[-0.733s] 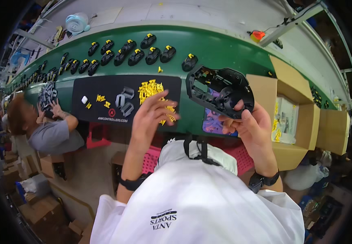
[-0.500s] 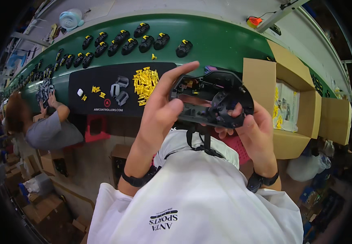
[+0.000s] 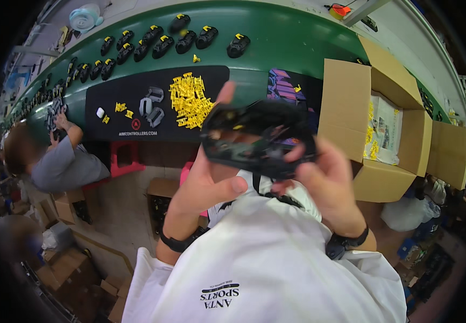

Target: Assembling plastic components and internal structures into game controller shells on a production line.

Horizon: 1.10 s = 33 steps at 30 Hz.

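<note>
Head view: right hand (image 3: 329, 175) holds one black shell (image 3: 284, 132), left hand (image 3: 203, 185) wide, three grey parts (image 3: 146, 106) beyond

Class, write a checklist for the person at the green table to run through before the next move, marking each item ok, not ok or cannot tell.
1. Right hand has hold of the black shell: ok, at its right end.
2. Left hand grips the shell too: cannot tell; its thumb lies below the near edge, and contact is unclear.
3. Small parts inside the shell seated properly: cannot tell, too blurred.
4. Yellow pieces all in one pile: not ok; a few lie apart, farther left on the black mat.
5. Cardboard box open at the top: ok, flaps folded out.
</note>
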Motion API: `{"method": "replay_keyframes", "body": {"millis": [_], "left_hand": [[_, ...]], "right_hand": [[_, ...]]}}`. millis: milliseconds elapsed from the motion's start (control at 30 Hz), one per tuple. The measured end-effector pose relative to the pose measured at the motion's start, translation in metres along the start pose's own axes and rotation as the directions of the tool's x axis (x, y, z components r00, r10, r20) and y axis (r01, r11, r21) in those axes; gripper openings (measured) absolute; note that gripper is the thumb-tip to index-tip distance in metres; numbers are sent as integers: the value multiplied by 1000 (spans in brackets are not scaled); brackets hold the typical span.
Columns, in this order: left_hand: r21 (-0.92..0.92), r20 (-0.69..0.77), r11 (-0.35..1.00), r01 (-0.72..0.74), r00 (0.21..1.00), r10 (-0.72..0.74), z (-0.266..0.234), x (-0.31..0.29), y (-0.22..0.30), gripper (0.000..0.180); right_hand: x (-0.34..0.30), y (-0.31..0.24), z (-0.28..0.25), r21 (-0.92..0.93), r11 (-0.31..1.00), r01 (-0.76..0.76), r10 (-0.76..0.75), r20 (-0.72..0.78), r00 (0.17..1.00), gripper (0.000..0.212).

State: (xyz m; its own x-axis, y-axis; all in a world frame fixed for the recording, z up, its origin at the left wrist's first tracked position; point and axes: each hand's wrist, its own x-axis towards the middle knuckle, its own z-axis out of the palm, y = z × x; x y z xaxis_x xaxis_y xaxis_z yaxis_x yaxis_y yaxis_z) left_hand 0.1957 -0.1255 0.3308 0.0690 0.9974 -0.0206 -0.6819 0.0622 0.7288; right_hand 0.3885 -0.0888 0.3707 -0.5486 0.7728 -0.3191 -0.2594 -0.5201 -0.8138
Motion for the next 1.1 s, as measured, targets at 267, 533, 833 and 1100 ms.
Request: {"method": "replay_keyframes", "body": {"millis": [267,533,833,1100], "left_hand": [[-41,-493,991,124,861,-128,-130,-39,17,84],[411,-438,770,489,846,-303,-306,55,45,103],[277,-10,943,182,982,-187,-407,132,-66,110],[-42,377,996,81,924,-60,-392,108,-54,51]], "right_hand": [[64,105,-27,144,889,-434,427,78,901,39],[193,211,-113,-548,811,-205,51,-283,958,24],[273,297,-116,-965,168,200,-350,131,928,35],[253,275,-112,-781,484,394,-670,-41,742,30]]}}
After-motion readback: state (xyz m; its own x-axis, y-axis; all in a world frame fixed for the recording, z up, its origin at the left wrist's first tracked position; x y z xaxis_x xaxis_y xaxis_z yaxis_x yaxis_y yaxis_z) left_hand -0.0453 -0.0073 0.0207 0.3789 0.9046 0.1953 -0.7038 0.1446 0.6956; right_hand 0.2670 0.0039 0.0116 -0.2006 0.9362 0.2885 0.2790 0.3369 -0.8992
